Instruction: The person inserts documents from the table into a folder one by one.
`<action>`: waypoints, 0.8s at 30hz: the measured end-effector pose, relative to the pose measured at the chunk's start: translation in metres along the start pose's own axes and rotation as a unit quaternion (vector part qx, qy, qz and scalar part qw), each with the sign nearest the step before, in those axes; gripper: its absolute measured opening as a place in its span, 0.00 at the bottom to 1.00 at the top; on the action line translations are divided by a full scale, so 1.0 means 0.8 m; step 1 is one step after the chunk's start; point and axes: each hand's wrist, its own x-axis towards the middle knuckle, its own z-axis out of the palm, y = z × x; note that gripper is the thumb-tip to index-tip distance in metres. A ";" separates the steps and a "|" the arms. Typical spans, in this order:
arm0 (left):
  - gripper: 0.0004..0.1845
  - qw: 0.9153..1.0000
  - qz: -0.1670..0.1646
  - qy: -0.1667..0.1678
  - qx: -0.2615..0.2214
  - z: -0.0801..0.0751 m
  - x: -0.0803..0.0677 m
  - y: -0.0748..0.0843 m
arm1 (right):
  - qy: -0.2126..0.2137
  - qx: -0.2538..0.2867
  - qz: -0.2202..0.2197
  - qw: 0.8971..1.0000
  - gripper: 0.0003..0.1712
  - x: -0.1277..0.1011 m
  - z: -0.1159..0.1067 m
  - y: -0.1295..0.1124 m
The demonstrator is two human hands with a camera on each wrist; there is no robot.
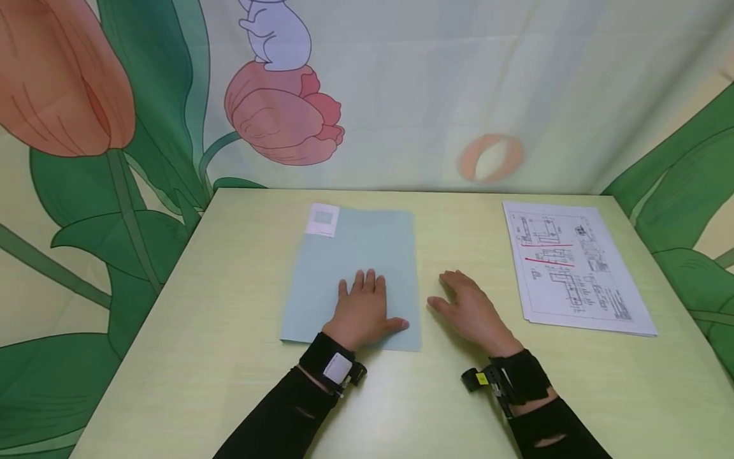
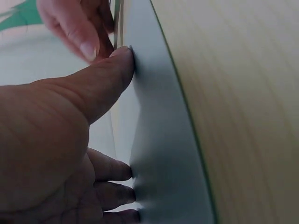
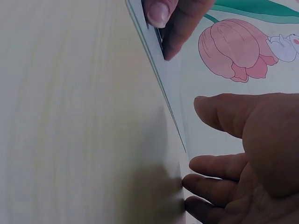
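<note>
A light blue folder [image 1: 355, 248] with a white label [image 1: 322, 220] at its top left corner lies flat on the table. My left hand [image 1: 364, 312] rests on the folder's lower half, fingers spread and the thumb out to the right. In the left wrist view its thumb and fingertips touch the folder's surface [image 2: 161, 126]. To the right of the folder, my right hand [image 1: 470, 312] is held low over the table, fingers extended and holding nothing. The right wrist view shows its fingertips [image 3: 198, 182] right at the tabletop, beside the folder's edge.
A stack of white sheets [image 1: 573, 268] with printed technical drawings and red lines lies on the right side of the pale wooden table [image 1: 229, 287]. Behind the table hangs a curtain [image 1: 413, 95] with tulips and a rabbit.
</note>
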 end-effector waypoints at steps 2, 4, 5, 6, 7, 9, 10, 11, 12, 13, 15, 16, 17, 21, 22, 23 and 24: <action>0.57 1.000 0.009 -0.002 0.012 0.002 0.002 0.010 | 0.001 0.001 0.000 1.000 0.38 0.000 -0.001 0.000; 0.56 0.999 0.021 0.001 0.024 0.004 0.004 0.020 | 0.002 0.003 0.002 1.000 0.38 0.000 -0.001 0.000; 0.56 0.999 0.028 0.001 0.029 0.006 0.004 0.025 | 0.002 0.005 0.005 1.000 0.38 0.000 -0.002 0.001; 0.55 0.999 0.037 0.005 0.035 0.008 0.005 0.029 | 0.002 0.006 0.006 1.000 0.39 0.000 -0.002 0.001; 0.54 0.998 0.048 0.008 0.039 0.010 0.005 0.032 | 0.002 0.007 0.007 1.000 0.39 0.000 -0.002 0.001; 0.52 0.996 0.077 0.020 0.040 0.013 0.005 0.037 | 0.002 0.009 0.007 1.000 0.39 0.001 -0.002 0.000; 0.50 0.995 0.094 0.024 0.036 0.014 0.005 0.039 | 0.002 0.010 0.009 1.000 0.39 0.000 -0.003 0.001; 0.49 0.993 0.111 0.027 0.031 0.014 0.005 0.040 | 0.003 0.011 0.010 1.000 0.39 0.000 -0.003 0.001; 0.47 0.991 0.126 0.029 0.023 0.013 0.004 0.041 | 0.005 0.010 0.010 1.000 0.39 0.000 -0.003 0.001; 0.45 0.989 0.141 0.029 0.015 0.011 0.004 0.040 | 0.006 0.010 0.011 1.000 0.38 0.000 -0.004 0.001; 0.41 0.987 0.160 0.019 -0.004 0.002 0.001 0.036 | 0.007 0.008 0.015 1.000 0.38 -0.001 -0.004 0.001; 0.40 0.987 0.162 0.012 -0.011 -0.003 -0.001 0.031 | 0.008 0.008 0.016 1.000 0.38 -0.002 -0.004 0.001; 0.40 0.987 0.159 0.006 -0.016 -0.009 -0.005 0.025 | 0.009 0.008 0.017 1.000 0.38 -0.002 -0.004 0.001; 0.41 0.994 0.100 0.011 -0.037 -0.030 -0.019 -0.012 | 0.014 0.009 0.021 1.000 0.38 -0.004 -0.004 0.001; 0.42 0.996 0.079 0.018 -0.048 -0.033 -0.021 -0.024 | 0.016 0.011 0.022 1.000 0.38 -0.005 -0.005 0.001; 0.42 0.996 0.057 0.026 -0.065 -0.036 -0.023 -0.036 | 0.020 0.010 0.023 0.999 0.38 -0.005 -0.006 0.002; 0.43 0.995 0.035 0.034 -0.085 -0.038 -0.025 -0.047 | 0.025 0.010 0.025 0.999 0.38 -0.006 -0.007 0.002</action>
